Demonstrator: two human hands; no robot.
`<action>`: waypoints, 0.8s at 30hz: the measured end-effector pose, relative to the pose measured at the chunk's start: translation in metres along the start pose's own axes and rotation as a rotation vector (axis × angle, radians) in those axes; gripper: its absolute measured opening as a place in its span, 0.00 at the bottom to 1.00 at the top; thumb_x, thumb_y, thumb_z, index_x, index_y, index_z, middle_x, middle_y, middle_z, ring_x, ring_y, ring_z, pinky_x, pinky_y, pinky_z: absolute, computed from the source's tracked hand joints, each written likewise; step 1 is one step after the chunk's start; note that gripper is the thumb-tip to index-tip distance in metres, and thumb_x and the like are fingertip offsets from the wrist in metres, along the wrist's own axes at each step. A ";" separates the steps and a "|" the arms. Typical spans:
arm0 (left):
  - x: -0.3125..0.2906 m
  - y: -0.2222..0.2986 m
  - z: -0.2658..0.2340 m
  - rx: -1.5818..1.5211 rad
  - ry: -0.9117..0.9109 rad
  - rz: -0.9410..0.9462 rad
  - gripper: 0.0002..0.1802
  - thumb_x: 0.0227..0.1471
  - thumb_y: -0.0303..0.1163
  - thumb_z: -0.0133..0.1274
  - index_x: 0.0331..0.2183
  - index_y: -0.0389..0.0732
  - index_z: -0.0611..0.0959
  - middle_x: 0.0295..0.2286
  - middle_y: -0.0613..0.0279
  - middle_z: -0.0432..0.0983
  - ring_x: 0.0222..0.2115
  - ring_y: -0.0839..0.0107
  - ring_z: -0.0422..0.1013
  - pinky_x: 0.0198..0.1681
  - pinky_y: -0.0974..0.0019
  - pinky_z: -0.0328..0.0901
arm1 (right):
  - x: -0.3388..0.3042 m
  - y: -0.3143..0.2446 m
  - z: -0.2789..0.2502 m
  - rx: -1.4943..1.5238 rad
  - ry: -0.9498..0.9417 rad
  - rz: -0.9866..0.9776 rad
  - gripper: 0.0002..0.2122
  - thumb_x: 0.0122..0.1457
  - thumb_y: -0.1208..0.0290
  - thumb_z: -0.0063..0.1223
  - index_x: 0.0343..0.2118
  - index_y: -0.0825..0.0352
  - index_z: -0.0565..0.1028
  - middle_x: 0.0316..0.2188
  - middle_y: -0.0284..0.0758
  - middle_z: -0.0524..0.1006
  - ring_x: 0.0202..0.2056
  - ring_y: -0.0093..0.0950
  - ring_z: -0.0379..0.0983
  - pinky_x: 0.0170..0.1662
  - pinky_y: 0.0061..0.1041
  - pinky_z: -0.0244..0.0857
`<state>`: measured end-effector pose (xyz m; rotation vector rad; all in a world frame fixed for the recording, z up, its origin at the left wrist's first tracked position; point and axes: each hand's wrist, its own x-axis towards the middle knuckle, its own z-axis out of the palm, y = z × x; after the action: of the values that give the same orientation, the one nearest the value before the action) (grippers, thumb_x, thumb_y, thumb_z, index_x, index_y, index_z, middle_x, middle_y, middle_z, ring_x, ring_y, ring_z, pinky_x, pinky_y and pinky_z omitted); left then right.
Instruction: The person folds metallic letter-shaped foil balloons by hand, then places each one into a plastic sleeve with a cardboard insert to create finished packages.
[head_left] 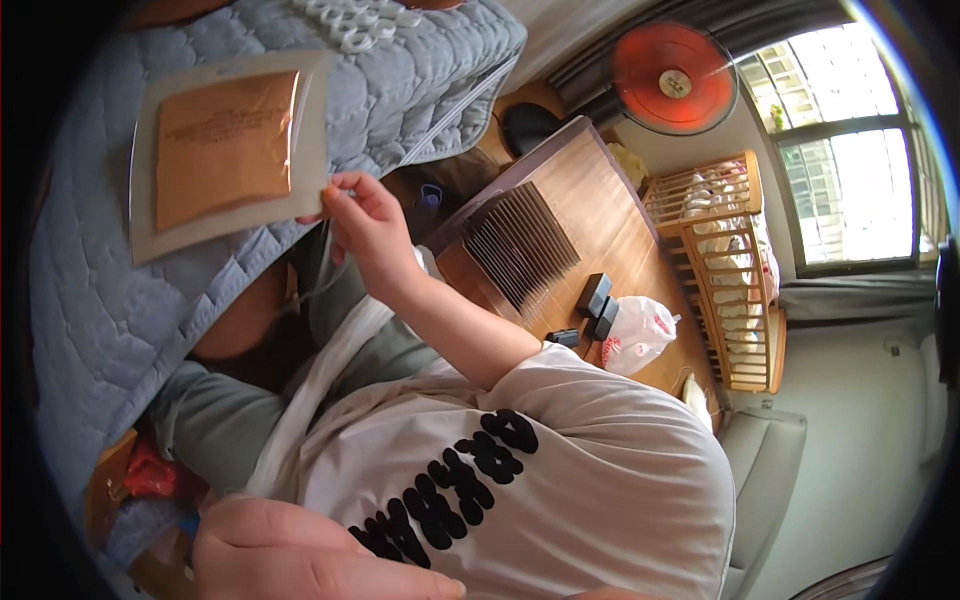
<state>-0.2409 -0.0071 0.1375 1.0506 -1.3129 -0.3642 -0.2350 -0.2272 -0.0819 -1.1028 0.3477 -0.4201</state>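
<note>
Left of the right hand (368,228) is the packet (228,150) it's pinching by the edge, probably to leave the front uncovered; left hand (285,550), can't tell.

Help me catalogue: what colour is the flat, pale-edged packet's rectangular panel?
Orange-brown panel, best in head view.

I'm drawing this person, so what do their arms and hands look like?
The right hand is gloveless, its forearm bare, no watch showing, below a short, loose white sleeve. The left hand is gloveless too; its sleeve can't be seen.
</note>
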 end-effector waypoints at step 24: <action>-0.025 0.018 -0.052 -2.590 0.290 -1.862 0.25 0.70 0.37 0.33 0.63 0.39 0.68 0.60 0.51 0.67 0.59 0.56 0.66 0.63 0.62 0.63 | 0.000 0.004 0.006 -0.042 -0.111 0.061 0.04 0.72 0.68 0.44 0.45 0.60 0.69 0.36 0.40 0.83 0.16 0.12 0.53 0.23 0.18 0.61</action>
<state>-0.2069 0.0429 0.1420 -0.5035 1.2539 -2.1088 -0.2314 -0.2208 -0.0832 -1.1488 0.2922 -0.2975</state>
